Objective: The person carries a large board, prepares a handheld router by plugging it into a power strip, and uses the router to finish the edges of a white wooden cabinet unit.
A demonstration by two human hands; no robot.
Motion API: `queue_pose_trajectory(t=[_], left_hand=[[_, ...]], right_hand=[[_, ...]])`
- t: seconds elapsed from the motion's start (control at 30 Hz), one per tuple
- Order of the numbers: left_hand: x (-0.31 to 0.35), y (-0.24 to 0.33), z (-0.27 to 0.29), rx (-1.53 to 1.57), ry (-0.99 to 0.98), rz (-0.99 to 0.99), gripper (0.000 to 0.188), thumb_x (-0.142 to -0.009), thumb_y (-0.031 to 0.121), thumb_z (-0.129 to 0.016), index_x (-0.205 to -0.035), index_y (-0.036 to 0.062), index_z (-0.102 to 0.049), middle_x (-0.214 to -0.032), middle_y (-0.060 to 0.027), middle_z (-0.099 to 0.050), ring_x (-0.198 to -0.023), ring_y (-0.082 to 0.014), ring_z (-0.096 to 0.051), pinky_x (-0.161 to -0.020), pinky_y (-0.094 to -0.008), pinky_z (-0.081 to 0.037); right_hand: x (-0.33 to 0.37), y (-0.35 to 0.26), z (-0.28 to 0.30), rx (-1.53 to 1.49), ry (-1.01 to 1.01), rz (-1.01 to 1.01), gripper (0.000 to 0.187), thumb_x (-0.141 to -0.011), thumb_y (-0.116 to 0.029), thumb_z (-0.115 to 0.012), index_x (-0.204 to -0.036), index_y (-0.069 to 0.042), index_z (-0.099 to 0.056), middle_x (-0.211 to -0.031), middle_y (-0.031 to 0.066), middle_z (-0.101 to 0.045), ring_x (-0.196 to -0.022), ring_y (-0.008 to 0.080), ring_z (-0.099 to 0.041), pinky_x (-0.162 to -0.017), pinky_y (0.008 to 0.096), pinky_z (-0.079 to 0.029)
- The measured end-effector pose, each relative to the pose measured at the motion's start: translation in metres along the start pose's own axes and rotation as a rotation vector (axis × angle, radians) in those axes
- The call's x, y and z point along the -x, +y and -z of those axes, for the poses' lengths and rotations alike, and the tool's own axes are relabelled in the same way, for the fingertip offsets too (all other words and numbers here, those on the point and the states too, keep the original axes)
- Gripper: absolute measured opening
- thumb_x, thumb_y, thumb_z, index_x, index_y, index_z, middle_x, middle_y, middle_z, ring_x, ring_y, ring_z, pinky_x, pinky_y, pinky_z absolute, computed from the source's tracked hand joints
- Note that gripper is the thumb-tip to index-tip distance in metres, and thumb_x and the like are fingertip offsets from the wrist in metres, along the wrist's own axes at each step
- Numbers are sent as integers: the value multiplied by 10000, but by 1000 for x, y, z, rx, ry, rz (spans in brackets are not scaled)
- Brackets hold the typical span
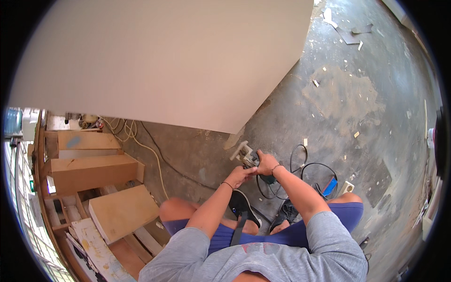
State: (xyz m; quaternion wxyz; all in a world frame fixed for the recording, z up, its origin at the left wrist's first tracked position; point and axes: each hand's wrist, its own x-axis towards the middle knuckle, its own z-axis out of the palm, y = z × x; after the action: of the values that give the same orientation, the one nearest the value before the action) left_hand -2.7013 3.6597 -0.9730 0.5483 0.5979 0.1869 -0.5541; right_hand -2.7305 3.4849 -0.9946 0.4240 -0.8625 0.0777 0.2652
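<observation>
In front of my shins I hold a small corded power tool (245, 153) that looks like a trim router, with a metal base and a dark green body. My right hand (268, 162) is wrapped round its body from the right. My left hand (238, 176) is closed against its near left side, its fingers meeting the right hand. The base points away from me, toward the near corner of a large pale board (174, 70). My fingers partly hide the tool's body. A black cord (304, 164) loops on the floor to the right.
Wooden drawers and boxes (124, 211) stand at the left. A dark cable (169, 167) and a yellowish cord (157, 157) cross the floor. A blue object (330, 186) and a white power socket (347, 187) lie near my right knee. Scraps (347, 36) litter the concrete floor.
</observation>
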Motion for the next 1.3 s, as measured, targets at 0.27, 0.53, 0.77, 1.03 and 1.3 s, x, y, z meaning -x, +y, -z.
queue_pose_trajectory(t=[0.27, 0.53, 0.77, 1.03, 1.3], left_hand=[[37, 50, 25, -337, 616, -516, 378, -855, 200, -598, -1128, -56, -544, -1099, -145, -598, -1049, -253, -562, -867, -313, -446], [-6, 76, -45, -9, 665, -792, 707, -856, 127, -535, -1435, -28, -160, -1478, -239, -227, -1366, -323, -267, -1093, -339, -261], [16, 88, -41, 86, 772, -963, 737, -845, 66, -538, -1440, -37, -116, -1478, -240, -219, -1391, -308, -206, -1116, -326, -205], [165, 180, -65, -181, 812, -1468, 760, -879, 74, -537, -1444, -48, -44, -1520, -225, -60, -1416, -295, -108, -1135, -362, -133], [216, 239, -82, -235, 876, -1700, 742, -915, 149, -516, -1437, -68, -34, -1519, -236, -40, -1420, -320, -44, -1138, -384, -76]], right_hand=[[58, 1, 18, -86, 44, -174, 956, -502, -405, -827, -1239, 45, -417, -1085, 265, -607, -1048, 376, -581, -899, 390, -463], [69, -9, 36, -167, 112, -181, 890, -514, -366, -834, -1187, 59, -435, -1088, 252, -607, -1024, 362, -595, -876, 379, -468], [83, -1, 41, -231, 101, -167, 821, -527, -318, -838, -1163, 37, -459, -1058, 207, -621, -997, 313, -605, -865, 367, -472], [78, 15, 37, -637, 130, -171, 644, -565, -204, -822, -1087, 25, -524, -936, 123, -641, -798, 213, -636, -728, 332, -515], [99, -3, 70, -1112, 313, -70, 268, -670, -57, -727, -905, -31, -601, -750, 47, -604, -599, 174, -597, -550, 317, -510]])
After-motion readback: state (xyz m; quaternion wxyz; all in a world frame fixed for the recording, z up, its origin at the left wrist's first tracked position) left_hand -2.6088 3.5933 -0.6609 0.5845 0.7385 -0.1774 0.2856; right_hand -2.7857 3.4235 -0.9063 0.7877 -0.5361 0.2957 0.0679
